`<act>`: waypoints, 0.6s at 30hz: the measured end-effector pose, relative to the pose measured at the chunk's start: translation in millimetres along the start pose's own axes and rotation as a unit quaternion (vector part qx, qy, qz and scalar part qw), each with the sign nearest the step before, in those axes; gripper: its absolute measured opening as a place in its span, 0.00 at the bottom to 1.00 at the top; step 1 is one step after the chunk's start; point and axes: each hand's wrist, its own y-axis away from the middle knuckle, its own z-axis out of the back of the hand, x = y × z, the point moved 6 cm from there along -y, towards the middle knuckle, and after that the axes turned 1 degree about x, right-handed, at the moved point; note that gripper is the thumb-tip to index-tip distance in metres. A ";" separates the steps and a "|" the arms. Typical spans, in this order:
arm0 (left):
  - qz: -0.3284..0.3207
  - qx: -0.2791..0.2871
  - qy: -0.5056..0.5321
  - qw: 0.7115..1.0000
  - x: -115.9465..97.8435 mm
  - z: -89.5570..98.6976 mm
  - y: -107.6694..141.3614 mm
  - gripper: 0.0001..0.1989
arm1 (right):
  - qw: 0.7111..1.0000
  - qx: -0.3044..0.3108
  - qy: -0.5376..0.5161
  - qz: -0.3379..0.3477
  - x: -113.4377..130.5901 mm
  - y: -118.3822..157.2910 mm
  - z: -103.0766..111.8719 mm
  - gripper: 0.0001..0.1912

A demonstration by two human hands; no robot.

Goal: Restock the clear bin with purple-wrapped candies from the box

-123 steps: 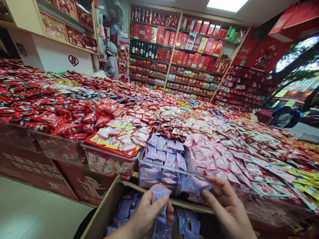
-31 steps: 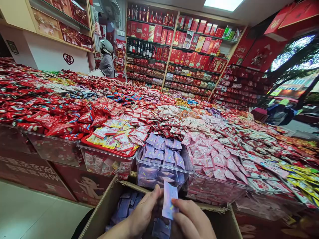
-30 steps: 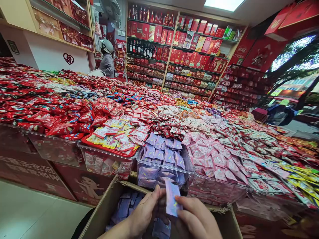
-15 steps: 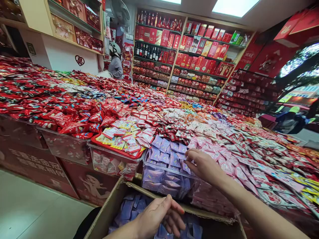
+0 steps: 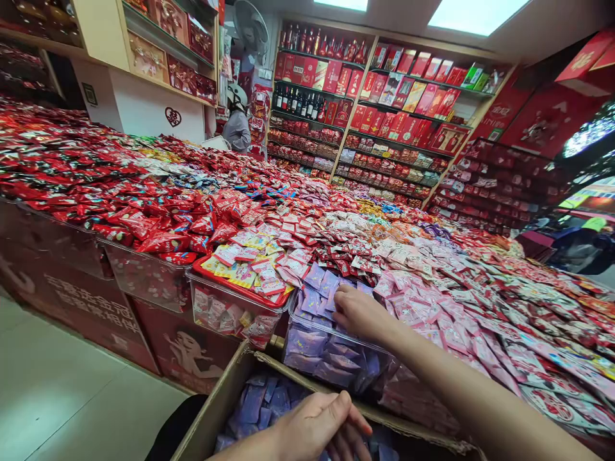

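Observation:
My right hand (image 5: 361,312) rests over the clear plastic bin (image 5: 307,325) of small purple packets (image 5: 312,301). Its fingers are curled down against the packets, and the fingertips are partly hidden. Just in front of the bin stands an open cardboard box (image 5: 218,400) with more purple packets (image 5: 254,404) inside. Above this box is my left hand (image 5: 327,426), its thumb up and its fingers loosely bent and apart, with nothing visible in them. Pink packets (image 5: 413,301) are heaped right of the bin.
Left of the purple bin sits a red tray (image 5: 240,289) of yellow and pink packets. Red packets (image 5: 163,230) cover the long counter further left. Behind are shelves (image 5: 348,121) of bottles and boxes. A person in a helmet (image 5: 237,131) is at the back.
My right hand has moved left over the purple packets, and its fingers have curled further down. My left hand stays over the box. The whole view has shifted slightly.

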 end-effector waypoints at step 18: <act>-0.052 -0.048 -0.298 0.952 -7.7 9.4 -1.7 0.22 | 0.897 0.051 -0.438 -0.012 18.2 87.9 45.7 0.09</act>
